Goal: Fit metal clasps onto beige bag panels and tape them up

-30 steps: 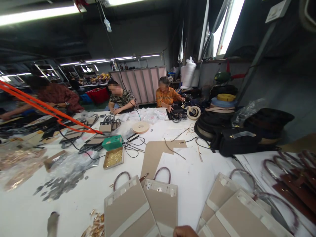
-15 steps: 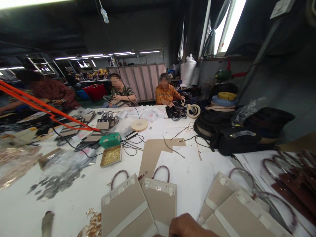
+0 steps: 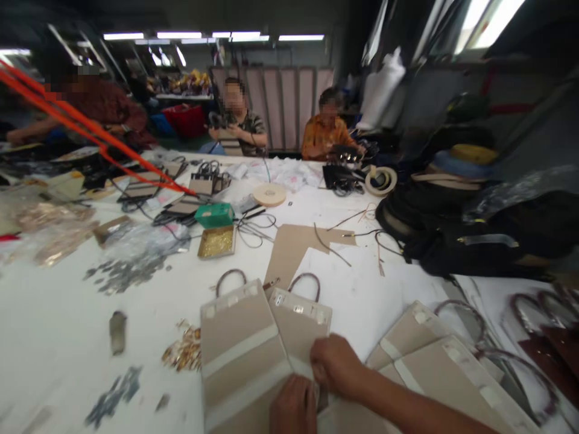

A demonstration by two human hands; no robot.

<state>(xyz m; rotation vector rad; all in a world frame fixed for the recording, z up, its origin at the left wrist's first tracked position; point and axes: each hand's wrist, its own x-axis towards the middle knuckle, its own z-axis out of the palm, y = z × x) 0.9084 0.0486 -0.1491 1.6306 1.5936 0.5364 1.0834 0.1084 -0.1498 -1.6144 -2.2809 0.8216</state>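
Observation:
My right hand (image 3: 337, 366) is closed in a fist at the lower right edge of a beige handbag panel (image 3: 301, 328) with a thin dark-red handle. My left hand (image 3: 294, 405), fingers curled, lies close beside it, over the lower part of a second, larger beige handbag panel (image 3: 242, 346) with a white strip across it. The two hands almost meet. What their fingers grip is hidden; a small dark-brown bit shows between them. Both panels lie overlapping on the white table (image 3: 167, 307).
More beige panels (image 3: 470, 374) lie to the right, beside dark-red bag pieces (image 3: 554, 355). Left are gold metal bits (image 3: 184, 348), a grey-green cylinder (image 3: 117, 333) and grey discs (image 3: 129, 274). Beyond stand a box of gold pieces (image 3: 217, 242), a green box (image 3: 214, 214) and tape rolls (image 3: 269, 194). Three people sit across.
The view has tilted down and turned left. My left hand, barely visible at the bottom edge before, has come into view beside my right hand. The panels look nearly unmoved.

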